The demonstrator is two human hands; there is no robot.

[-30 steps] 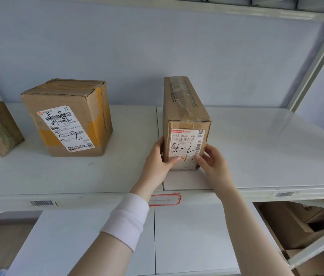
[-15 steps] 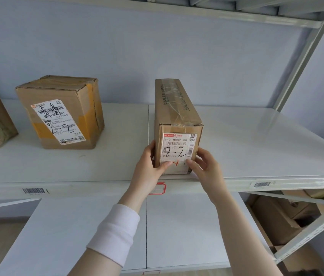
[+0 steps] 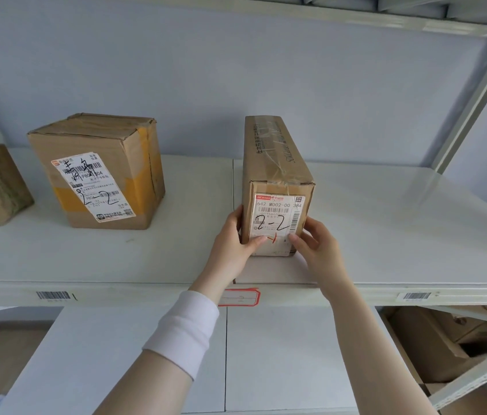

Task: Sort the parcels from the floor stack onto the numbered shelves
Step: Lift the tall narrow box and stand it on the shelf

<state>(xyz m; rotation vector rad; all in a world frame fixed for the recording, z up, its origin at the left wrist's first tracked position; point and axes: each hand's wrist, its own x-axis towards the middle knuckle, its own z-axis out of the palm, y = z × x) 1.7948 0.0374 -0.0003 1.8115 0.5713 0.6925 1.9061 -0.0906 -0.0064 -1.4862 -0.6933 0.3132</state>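
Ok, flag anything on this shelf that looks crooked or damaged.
The large carton on the left sits turned at an angle to the shelf edge, its top flaps uneven and its label stuck on crooked. The narrow parcel, held by the left hand and right hand, stands square.

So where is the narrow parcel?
Head view, centre: the narrow parcel stands on the shelf, right of the squarer box, between left hand and right hand.
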